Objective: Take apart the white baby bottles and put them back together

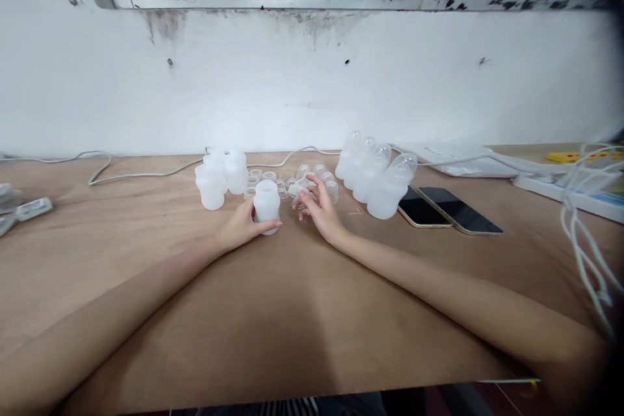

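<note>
My left hand (240, 226) is wrapped around a translucent white baby bottle (267, 203), which stands upright on the table with an open neck. Just to its right, my right hand (322, 211) reaches over a group of small clear parts, its fingers bent and apart. A clear piece (295, 191) lies at its fingertips; whether they touch it I cannot tell. Clear domed caps (332, 190) sit partly behind this hand. Between the hands are small clear teats (282, 190), with clear rings (254, 174) behind the held bottle.
Several uncapped bottles (212, 190) stand at left; several dome-capped bottles (385, 194) stand at right. Beside those lie two phones (458, 209). Further right are a power strip (570, 194), looped white cables (580, 240) and a plastic bag (463, 161). A white adapter (33, 209) lies far left.
</note>
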Demonstrator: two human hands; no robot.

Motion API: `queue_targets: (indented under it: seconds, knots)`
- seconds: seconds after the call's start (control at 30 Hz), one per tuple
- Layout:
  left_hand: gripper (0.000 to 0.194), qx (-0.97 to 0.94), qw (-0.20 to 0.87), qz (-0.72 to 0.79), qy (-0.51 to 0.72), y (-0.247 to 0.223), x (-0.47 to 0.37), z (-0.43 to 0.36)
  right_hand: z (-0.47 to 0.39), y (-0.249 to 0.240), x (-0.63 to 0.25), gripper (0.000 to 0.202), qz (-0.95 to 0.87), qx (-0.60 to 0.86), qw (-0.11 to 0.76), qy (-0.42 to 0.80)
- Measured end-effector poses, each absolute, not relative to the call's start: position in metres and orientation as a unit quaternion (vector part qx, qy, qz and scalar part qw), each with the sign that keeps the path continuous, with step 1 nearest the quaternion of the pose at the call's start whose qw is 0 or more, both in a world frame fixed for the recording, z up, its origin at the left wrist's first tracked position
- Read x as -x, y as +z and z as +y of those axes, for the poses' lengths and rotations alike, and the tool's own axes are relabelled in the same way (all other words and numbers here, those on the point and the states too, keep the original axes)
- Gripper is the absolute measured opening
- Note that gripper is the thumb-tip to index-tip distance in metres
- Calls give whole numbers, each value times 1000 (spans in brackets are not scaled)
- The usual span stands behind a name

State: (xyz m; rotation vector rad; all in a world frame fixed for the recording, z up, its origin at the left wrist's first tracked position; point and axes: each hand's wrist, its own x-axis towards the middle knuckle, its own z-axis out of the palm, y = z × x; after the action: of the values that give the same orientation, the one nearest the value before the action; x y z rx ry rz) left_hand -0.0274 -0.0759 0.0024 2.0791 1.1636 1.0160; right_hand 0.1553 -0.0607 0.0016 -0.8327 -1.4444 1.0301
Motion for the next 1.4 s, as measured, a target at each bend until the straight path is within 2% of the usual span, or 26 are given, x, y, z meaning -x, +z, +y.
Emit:
queue_targets:
  seconds: [0.17, 0.7, 1.4]
  knots:
    - [50, -769, 302, 423, 373, 4, 28, -75, -63, 3, -155, 44, -630, 349, 544, 431]
    - [48, -778, 284, 417, 375, 4, 27, -76, -65, 3, -156, 42, -676, 347, 512, 401]
    - [48, -778, 287, 417, 371, 3, 28, -76, -67, 5, -155, 42, -678, 346, 511, 399]
